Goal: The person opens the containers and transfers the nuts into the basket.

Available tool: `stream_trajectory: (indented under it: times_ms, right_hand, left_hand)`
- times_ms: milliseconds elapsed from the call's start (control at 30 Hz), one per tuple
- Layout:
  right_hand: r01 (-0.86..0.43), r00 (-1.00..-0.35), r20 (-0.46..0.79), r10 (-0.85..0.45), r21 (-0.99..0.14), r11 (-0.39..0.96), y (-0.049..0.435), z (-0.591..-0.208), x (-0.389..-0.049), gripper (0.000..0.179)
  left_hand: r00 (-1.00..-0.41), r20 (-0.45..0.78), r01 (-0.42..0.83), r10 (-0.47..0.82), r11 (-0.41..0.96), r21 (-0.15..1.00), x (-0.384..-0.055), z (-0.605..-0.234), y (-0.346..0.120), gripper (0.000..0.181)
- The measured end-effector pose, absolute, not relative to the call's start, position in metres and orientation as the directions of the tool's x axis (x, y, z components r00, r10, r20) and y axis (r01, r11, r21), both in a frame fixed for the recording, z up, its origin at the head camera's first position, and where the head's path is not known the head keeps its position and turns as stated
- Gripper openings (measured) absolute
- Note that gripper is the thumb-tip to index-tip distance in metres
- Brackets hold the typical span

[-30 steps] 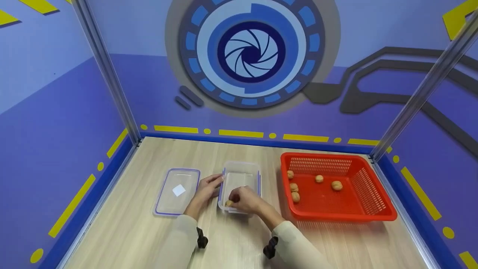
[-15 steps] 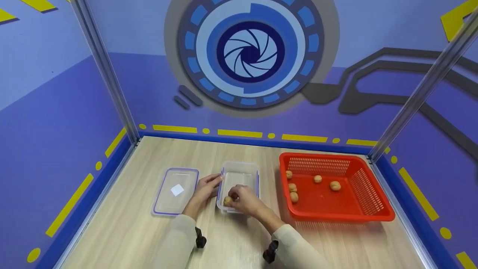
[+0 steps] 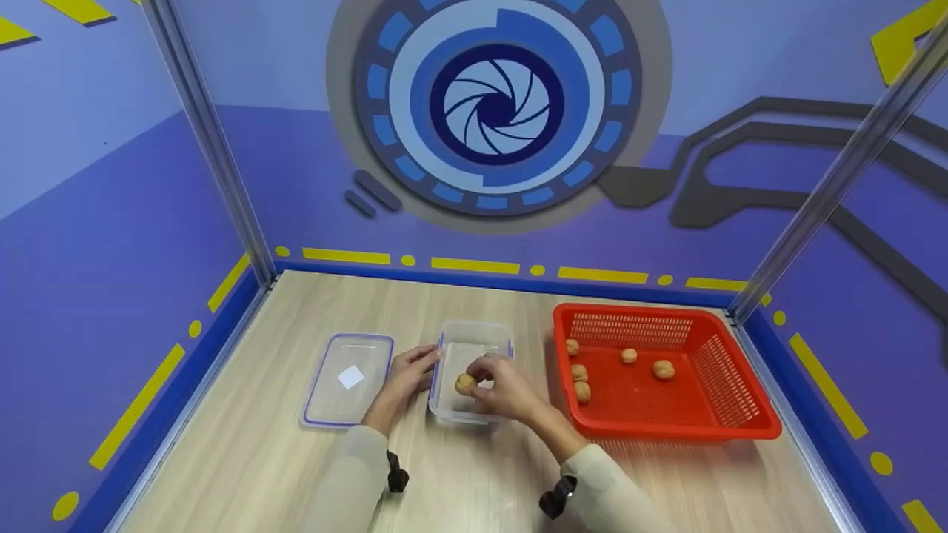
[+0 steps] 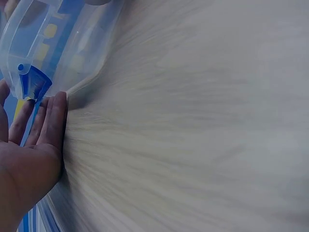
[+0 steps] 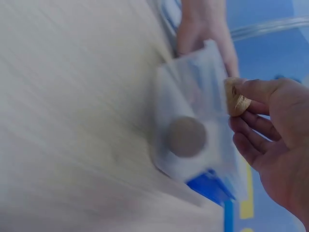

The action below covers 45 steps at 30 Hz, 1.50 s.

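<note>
A walnut (image 3: 465,383) is pinched between the thumb and fingertips of my right hand (image 3: 507,389), over the clear plastic food container (image 3: 453,414). In the right wrist view the walnut (image 5: 235,96) sits at the fingertips, level with the container's rim. A blurred round brown shape (image 5: 187,137) shows through the container's wall there. My left hand (image 3: 409,374) rests against the container's left side. Its fingers are nearly straight, with the fingertips (image 4: 59,99) beside the blue clasp (image 4: 36,83) in the left wrist view.
The container's lid (image 3: 326,396), blue-edged with a white square on it, lies flat to the left. On the right stands a red plastic basket (image 3: 681,429) with several walnuts (image 3: 663,369) inside. Purple-blue panels (image 3: 474,237) enclose the wooden table (image 3: 244,444) at the back and sides.
My right hand has risen from low in the container's near left corner and shifted slightly right, bringing the walnut with it. The left hand stays at the container's side.
</note>
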State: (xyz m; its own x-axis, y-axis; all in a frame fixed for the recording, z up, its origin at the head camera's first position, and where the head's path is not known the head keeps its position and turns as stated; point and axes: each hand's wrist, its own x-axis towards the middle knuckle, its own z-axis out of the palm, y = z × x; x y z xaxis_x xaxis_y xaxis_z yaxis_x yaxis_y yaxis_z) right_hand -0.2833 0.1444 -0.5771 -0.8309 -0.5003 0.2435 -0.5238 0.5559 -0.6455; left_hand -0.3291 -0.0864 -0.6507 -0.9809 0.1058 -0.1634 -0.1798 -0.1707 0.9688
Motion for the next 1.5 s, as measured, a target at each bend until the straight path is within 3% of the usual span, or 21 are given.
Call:
stream_trajectory:
  times_ms: [500,1000,1500]
  right_hand:
    - [-0.504,-0.862,0.319,-0.394,-0.624,0.597,0.209,-0.535,-0.276,0.022]
    - [-0.494,-0.867,0.421,-0.265,-0.665,0.560,0.262,-0.525,-0.270,0.026]
    - [-0.398,-0.898,0.434,-0.077,-0.723,0.565,0.316,-0.529,-0.272,0.028]
  left_hand:
    - [-0.979,-0.181,-0.195,0.093,-0.175,0.965,-0.330,-0.652,-0.087,0.052]
    - [-0.976,-0.183,-0.201,0.115,-0.172,0.964,-0.330,-0.652,-0.089,0.051]
    - [-0.974,-0.196,-0.213,0.113,-0.161,0.964,-0.329,-0.651,-0.088,0.050]
